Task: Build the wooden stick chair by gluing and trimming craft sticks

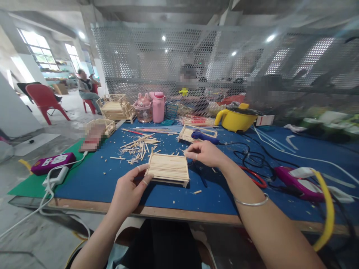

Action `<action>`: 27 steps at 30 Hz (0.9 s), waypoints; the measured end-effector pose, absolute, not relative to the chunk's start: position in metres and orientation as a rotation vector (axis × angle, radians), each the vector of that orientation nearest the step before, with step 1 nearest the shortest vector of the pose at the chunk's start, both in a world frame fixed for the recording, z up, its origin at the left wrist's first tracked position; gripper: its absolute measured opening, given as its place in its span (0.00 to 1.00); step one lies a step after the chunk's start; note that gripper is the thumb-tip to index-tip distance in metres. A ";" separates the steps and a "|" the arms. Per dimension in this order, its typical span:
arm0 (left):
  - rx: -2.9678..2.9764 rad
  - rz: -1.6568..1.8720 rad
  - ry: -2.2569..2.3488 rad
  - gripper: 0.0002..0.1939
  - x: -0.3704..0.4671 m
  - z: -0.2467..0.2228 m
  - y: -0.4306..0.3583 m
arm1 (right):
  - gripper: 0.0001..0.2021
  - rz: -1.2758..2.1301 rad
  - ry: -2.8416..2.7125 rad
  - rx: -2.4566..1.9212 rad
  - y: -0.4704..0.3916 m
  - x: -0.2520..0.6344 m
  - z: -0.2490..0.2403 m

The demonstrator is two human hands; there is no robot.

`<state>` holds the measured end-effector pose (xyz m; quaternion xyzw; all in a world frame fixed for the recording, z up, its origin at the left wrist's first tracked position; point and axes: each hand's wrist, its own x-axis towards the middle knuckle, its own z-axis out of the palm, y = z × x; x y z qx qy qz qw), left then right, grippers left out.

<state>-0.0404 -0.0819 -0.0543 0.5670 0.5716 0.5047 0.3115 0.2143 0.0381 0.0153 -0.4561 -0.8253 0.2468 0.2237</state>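
A small slatted frame of pale wooden sticks sits at the middle of the blue table, near its front edge. My left hand grips the frame's left end, thumb and fingers pinched on it. My right hand is at the frame's back right corner, thumb and fingertips pinched together; what they hold, if anything, is too small to tell. Just behind my right hand a blue glue gun rests against another stick frame. A pile of loose sticks lies behind and left of the frame.
Finished stick pieces stand at the back left, beside a pink bottle. A yellow pot is at the back right. Black cables and a purple power strip lie right. A person sits at the far left.
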 end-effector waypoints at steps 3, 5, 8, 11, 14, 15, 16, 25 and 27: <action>1.423 1.331 1.458 0.25 -0.042 -0.052 -0.078 | 0.19 0.851 -2.099 -1.215 0.041 0.217 0.014; 1.421 1.273 1.437 0.25 -0.043 -0.047 -0.072 | 0.17 0.932 -1.990 -1.252 0.042 0.217 0.013; 1.456 1.180 1.435 0.23 -0.047 -0.038 -0.061 | 0.11 1.065 -1.978 -1.326 0.041 0.212 0.013; 1.443 1.122 1.440 0.23 -0.052 -0.030 -0.047 | 0.11 1.249 -2.024 -1.352 0.038 0.208 0.013; 1.433 1.065 1.418 0.23 -0.058 -0.024 -0.033 | 0.12 1.394 -2.024 -1.340 0.035 0.209 0.015; 1.452 1.033 1.403 0.23 -0.060 -0.022 -0.030 | 0.12 1.431 -2.021 -1.339 0.034 0.209 0.016; 1.480 0.996 1.378 0.22 -0.062 -0.021 -0.026 | 0.12 1.467 -2.019 -1.341 0.033 0.210 0.017; 1.625 0.740 1.280 0.16 -0.071 -0.005 0.013 | 0.14 1.488 -2.066 -1.358 0.036 0.211 0.012; 1.681 0.745 1.352 0.15 -0.069 0.000 0.027 | 0.13 1.378 -2.038 -1.360 0.041 0.210 0.007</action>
